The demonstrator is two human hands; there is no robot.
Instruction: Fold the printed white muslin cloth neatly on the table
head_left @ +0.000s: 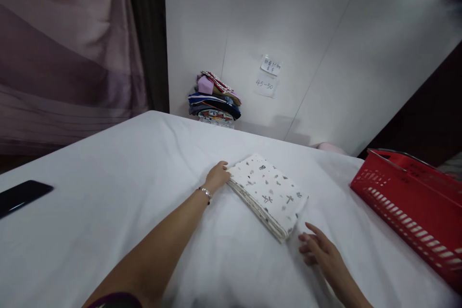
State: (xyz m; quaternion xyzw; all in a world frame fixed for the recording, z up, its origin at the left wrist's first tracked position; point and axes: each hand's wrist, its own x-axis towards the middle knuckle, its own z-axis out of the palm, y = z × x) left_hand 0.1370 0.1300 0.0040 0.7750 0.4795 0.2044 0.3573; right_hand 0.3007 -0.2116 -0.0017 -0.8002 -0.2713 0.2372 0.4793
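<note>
A folded white cloth [267, 190], printed with small grey and dark motifs, lies at a slant on the white-covered table. Its several layers show along the near left edge. My left hand [217, 176], with a bracelet at the wrist, has its fingers closed at the cloth's left corner; part of the grip is hidden. Just beyond the near right corner, my right hand [319, 248] hovers with fingers apart and nothing in them, separate from the cloth.
A red plastic basket [411, 202] with a metal handle stands at the right. Against the wall, at the table's far edge, rises a stack of folded clothes [215, 98]. A dark phone-like slab [25, 196] lies at the left. Paper notes [266, 85] hang on the wall.
</note>
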